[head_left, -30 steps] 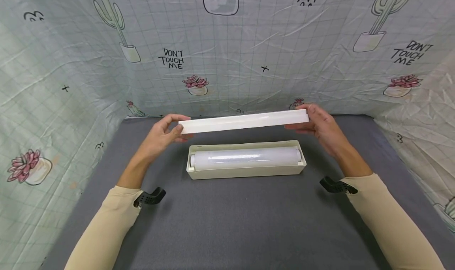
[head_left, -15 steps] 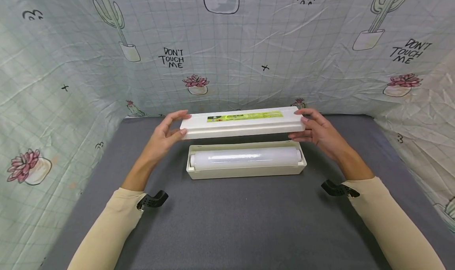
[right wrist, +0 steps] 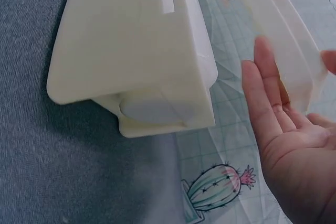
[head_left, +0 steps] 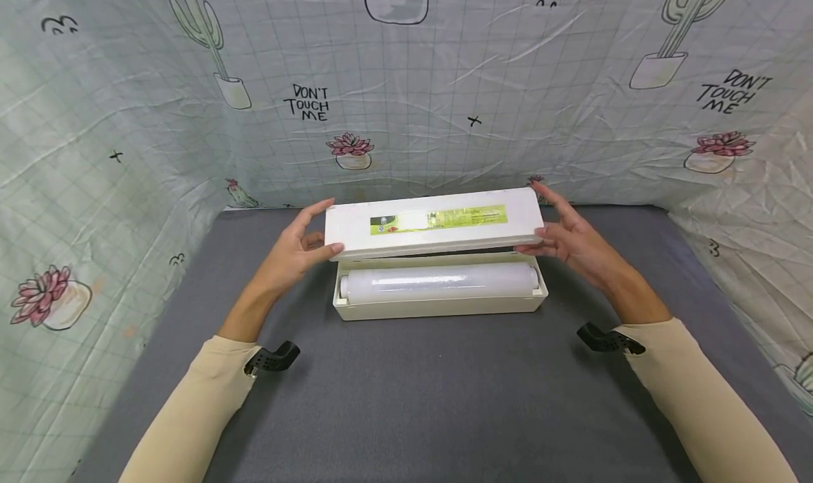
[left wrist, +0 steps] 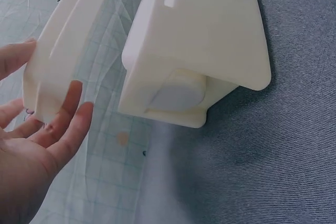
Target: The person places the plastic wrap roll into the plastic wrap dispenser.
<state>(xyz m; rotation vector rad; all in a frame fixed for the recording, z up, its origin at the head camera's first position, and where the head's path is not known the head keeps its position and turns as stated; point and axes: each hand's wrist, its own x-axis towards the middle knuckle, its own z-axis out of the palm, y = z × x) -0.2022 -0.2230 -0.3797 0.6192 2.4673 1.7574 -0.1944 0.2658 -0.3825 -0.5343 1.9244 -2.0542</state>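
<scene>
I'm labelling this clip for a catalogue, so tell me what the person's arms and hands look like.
The left sleeve and right sleeve are long, plain and beige. A curved black attachment juts from the end of each. The left hand and right hand are bare: no gloves, rings or cables show.

Beyond the hands, the cloth twice read "DON'T TOUCH ME". The label on the lid was illegible.
</scene>
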